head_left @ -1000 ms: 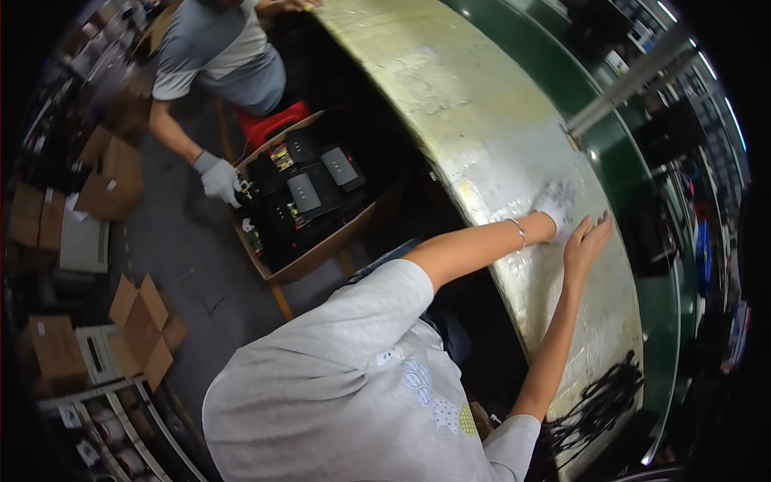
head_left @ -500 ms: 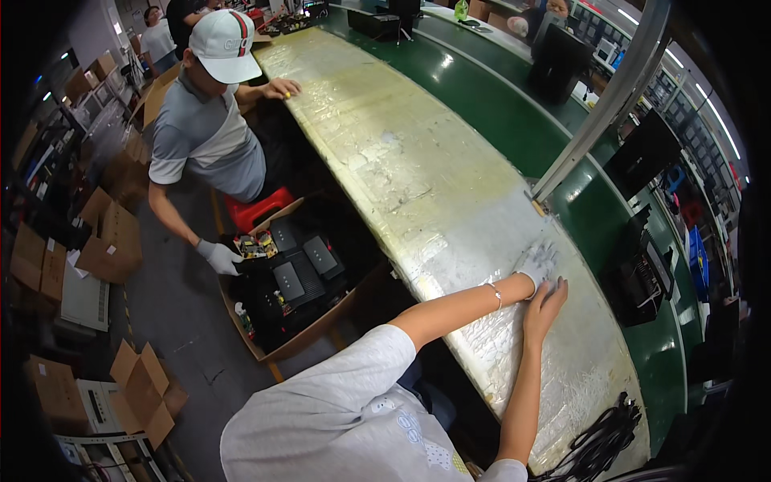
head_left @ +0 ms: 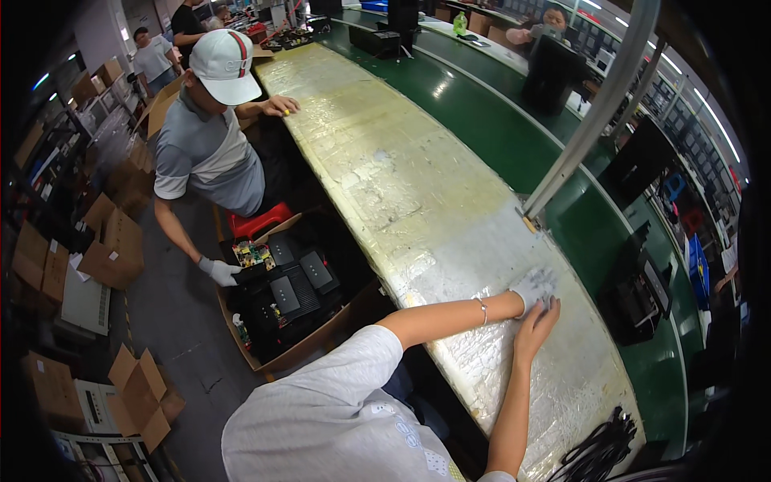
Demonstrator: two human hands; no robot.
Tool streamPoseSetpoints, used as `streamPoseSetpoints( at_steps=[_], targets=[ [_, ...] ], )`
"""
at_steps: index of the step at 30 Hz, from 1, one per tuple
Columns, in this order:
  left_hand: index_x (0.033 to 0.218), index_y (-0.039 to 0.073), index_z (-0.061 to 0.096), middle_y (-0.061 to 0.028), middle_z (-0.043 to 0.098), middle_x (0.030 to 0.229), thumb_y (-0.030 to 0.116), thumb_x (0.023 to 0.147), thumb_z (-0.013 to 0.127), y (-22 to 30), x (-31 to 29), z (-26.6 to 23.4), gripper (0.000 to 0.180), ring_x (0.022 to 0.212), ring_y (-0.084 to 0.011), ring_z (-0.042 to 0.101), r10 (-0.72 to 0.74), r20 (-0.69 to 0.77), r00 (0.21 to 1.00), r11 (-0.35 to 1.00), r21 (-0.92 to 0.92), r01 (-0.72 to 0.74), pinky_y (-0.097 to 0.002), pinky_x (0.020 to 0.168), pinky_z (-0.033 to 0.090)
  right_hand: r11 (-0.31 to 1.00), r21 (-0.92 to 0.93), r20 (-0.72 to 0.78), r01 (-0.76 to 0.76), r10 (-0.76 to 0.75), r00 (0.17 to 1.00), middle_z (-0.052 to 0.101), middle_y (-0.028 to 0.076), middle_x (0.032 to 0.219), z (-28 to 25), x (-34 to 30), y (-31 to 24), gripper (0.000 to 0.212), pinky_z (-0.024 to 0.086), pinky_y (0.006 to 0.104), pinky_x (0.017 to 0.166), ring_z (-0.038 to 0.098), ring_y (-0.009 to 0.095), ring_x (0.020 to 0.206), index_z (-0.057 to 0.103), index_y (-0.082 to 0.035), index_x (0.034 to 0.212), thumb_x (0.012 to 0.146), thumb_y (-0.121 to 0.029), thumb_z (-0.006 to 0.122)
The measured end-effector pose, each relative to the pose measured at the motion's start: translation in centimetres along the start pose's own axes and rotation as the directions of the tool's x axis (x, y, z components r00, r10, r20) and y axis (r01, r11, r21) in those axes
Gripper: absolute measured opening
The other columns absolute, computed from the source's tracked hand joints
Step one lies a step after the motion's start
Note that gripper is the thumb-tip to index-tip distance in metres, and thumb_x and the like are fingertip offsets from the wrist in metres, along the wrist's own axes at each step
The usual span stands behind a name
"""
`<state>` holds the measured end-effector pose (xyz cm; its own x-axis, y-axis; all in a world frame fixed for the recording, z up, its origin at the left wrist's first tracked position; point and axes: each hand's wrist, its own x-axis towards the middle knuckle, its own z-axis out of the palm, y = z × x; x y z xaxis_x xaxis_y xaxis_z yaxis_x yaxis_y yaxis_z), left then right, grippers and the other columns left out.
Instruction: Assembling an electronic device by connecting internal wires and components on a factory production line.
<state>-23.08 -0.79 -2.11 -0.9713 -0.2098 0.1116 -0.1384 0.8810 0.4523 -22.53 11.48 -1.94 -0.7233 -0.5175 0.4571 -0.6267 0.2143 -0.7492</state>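
Both of the person's hands meet on the long, pale, plastic-wrapped worktop (head_left: 418, 201). The left hand (head_left: 536, 287), in a whitish glove, lies flat with fingers spread; the bare right hand (head_left: 536, 325) rests just beside it, fingers loosely extended, holding nothing. To the left, a co-worker in a white cap (head_left: 225, 64) reaches a gloved hand into an open cardboard box of black devices (head_left: 293, 293).

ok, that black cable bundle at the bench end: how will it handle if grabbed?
The cable bundle is probably floppy: its strands lie in loose curves on the bench. It looks tangled, so pulling one strand would likely drag the rest along. It seems to lie near the bench edge, so a push could spill loops over.
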Motion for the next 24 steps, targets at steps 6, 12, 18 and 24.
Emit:
streamPoseSetpoints(
  at_steps=[6, 12, 18, 24],
  targets=[
    [0.143, -0.002, 0.034, -0.0234, 0.027, 0.152, 0.036, 0.090, 0.044, 2.0, -0.2, 0.3, 0.066, 0.143, -0.0381, 0.021, 0.177, -0.010, 0.984, 0.981, -0.075, -0.177, -0.0458, 0.117, 0.014, 0.998, 0.029, -0.102, -0.064, 0.066, 0.993, 0.032, 0.029, 0.145, -1.6, 0.4, 0.3, 0.047, 0.025, 0.0450, 0.112, 0.032, 0.041, 0.135, 0.037, 0.010, 0.135, 0.101, -0.023, 0.043],
    [0.143, 0.000, 0.034, -0.0212, 0.027, 0.153, 0.037, 0.090, 0.045, 1.2, -0.8, 0.8, 0.066, 0.145, -0.0362, 0.017, 0.238, 0.046, 0.970, 0.963, -0.141, -0.229, -0.0447, 0.118, 0.010, 0.995, -0.037, -0.083, -0.093, 0.090, 0.992, 0.030, 0.029, 0.146, -0.8, 0.2, 0.0, 0.046, 0.023, 0.0451, 0.112, 0.031, 0.041, 0.136, 0.037, 0.009, 0.135, 0.101, -0.021, 0.041],
    [0.138, 0.001, 0.043, -0.0214, 0.030, 0.151, 0.033, 0.092, 0.044, 1.5, -1.2, 1.0, 0.056, 0.144, -0.0383, 0.017, 0.312, 0.044, 0.949, 0.939, -0.168, -0.301, -0.0459, 0.118, 0.010, 0.990, -0.073, -0.075, -0.120, 0.115, 0.991, 0.028, 0.030, 0.147, -1.8, -0.4, -0.6, 0.044, 0.021, 0.0464, 0.113, 0.028, 0.042, 0.137, 0.039, 0.009, 0.133, 0.100, -0.020, 0.043],
    [0.140, 0.004, 0.042, -0.0194, 0.031, 0.151, 0.032, 0.090, 0.047, -0.8, -2.0, 0.5, 0.058, 0.143, -0.0357, 0.021, 0.276, 0.052, 0.960, 0.954, -0.137, -0.267, -0.0450, 0.118, 0.014, 0.990, -0.086, -0.070, -0.113, 0.107, 0.992, 0.031, 0.032, 0.144, 0.4, 0.0, -0.4, 0.043, 0.023, 0.0472, 0.112, 0.030, 0.045, 0.135, 0.042, 0.007, 0.129, 0.094, -0.016, 0.051]
  ],
)
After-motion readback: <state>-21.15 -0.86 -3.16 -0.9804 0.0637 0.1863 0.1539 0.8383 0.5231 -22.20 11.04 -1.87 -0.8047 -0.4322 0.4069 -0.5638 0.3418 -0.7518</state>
